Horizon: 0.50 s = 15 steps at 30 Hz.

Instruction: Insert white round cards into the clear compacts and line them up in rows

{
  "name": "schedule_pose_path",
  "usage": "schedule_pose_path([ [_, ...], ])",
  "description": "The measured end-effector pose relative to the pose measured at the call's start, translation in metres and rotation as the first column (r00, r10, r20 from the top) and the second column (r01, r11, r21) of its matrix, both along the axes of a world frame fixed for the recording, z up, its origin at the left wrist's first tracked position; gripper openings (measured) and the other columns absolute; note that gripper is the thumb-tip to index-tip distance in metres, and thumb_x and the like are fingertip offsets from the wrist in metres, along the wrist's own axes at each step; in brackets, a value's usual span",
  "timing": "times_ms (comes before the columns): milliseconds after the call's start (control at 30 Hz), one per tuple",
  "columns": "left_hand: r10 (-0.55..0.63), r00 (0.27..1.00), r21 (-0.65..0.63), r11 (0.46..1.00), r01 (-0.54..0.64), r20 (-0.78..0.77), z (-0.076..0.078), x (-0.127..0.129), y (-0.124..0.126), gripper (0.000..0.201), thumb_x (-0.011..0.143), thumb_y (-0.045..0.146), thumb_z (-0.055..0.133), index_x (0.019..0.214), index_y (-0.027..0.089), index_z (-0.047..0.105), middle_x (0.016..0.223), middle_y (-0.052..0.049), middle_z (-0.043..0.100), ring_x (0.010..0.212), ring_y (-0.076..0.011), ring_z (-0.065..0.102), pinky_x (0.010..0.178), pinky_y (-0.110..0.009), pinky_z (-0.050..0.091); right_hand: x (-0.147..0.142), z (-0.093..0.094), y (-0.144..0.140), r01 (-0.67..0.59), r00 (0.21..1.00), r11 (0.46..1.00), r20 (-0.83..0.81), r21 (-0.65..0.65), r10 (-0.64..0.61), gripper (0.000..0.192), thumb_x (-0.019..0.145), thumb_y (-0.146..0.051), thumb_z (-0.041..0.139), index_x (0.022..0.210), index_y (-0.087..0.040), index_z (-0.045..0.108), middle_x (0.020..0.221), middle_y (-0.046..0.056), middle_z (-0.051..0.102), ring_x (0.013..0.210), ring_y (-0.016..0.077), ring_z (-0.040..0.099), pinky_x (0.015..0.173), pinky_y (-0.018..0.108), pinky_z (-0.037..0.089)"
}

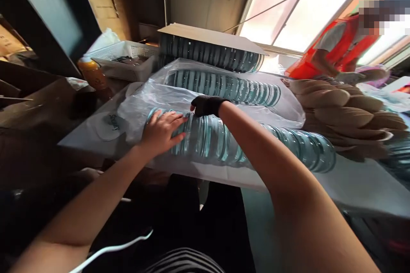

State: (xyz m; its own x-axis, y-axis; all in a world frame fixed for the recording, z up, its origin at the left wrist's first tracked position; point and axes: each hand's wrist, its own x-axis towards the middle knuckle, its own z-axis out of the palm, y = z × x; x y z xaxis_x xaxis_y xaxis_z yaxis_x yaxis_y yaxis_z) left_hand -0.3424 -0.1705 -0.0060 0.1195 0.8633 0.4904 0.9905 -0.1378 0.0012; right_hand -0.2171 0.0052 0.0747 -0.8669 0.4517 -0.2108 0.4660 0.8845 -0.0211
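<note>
Across the table lies a front row of round glass pieces (221,138), stacked on edge against one another like lids or dishes. My left hand (163,130) is bare and rests on the left end of this row, fingers spread over the rims. In a black glove, my right hand (206,106) is at the top of the same row, just right of the left hand. Its fingers are curled downward, and what they grip is hidden. Behind both hands, clear plastic sheeting (144,102) surrounds a second row of glass pieces (224,86).
A third glass row stands under a cardboard flap (211,38). To the left are a white basket (128,66), an orange bottle (92,74) and a round label (107,126). Brown oval pads (342,111) are piled at right, near a person in an orange vest (323,47).
</note>
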Motion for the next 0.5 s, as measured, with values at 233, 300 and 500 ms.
schedule_pose_path([
  [233,-0.019,1.000,0.003,1.000,0.019,-0.001,-0.001,0.000,-0.002,0.046,0.095,0.046,0.045,0.137,0.028,0.053,0.142,-0.005,0.054,0.136,-0.0286,0.044,0.117,-0.057,0.021,-0.010,-0.016,0.022,0.009,1.000,0.974,-0.020,-0.226,-0.014,0.050,0.071,-0.011,0.061,0.121,-0.013,0.065,0.084,0.004,0.072,0.060,0.0092,0.057,0.056,0.020,0.041],
  [300,-0.021,1.000,0.004,1.000,0.021,-0.004,-0.001,0.000,-0.001,0.046,0.095,0.046,0.045,0.137,0.028,0.052,0.142,-0.005,0.055,0.135,-0.0282,0.045,0.117,-0.057,0.021,-0.011,-0.018,0.024,-0.067,0.995,0.984,-0.078,-0.163,0.055,0.047,0.068,-0.011,0.062,0.115,-0.014,0.068,0.090,0.004,0.073,0.069,0.0109,0.061,0.060,0.020,0.043],
  [500,-0.013,1.000,-0.016,1.000,0.013,0.006,-0.001,-0.002,0.000,0.047,0.095,0.048,0.046,0.137,0.030,0.052,0.142,-0.004,0.055,0.135,-0.0284,0.045,0.117,-0.056,0.019,0.013,-0.007,-0.004,-0.097,0.968,0.995,-0.232,0.011,0.097,0.027,0.071,-0.009,0.059,0.094,-0.013,0.074,0.089,0.004,0.074,0.081,0.0145,0.066,0.070,0.021,0.045],
])
